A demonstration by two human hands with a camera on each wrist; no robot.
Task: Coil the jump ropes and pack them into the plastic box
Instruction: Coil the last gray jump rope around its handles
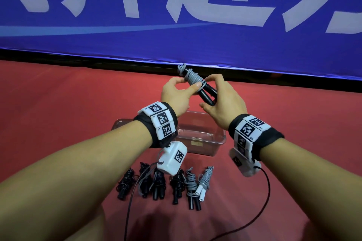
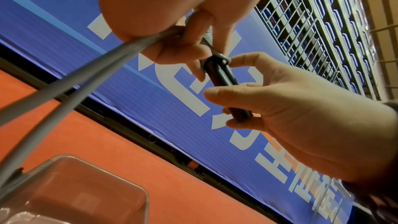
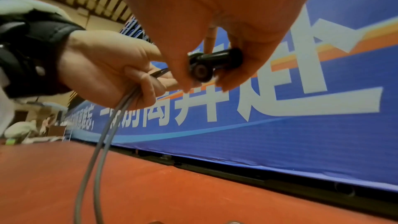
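Note:
A jump rope with two black handles (image 1: 208, 95) and a grey cord (image 1: 193, 76) coiled round their far end is held up over the clear plastic box (image 1: 203, 147). My left hand (image 1: 182, 94) grips the cord at the coil. Two loose grey strands (image 2: 86, 77) run down from its fist. My right hand (image 1: 223, 94) pinches the near ends of the paired handles (image 3: 204, 67) between thumb and fingers. In the left wrist view the box (image 2: 137, 188) lies below; nothing shows inside it.
Several coiled jump ropes (image 1: 176, 184), most of them black and two of them grey, lie in a row on the red floor (image 1: 58, 113) in front of the box. A blue banner (image 1: 176, 35) stands just beyond. Black camera cables (image 1: 268, 191) trail from my wrists.

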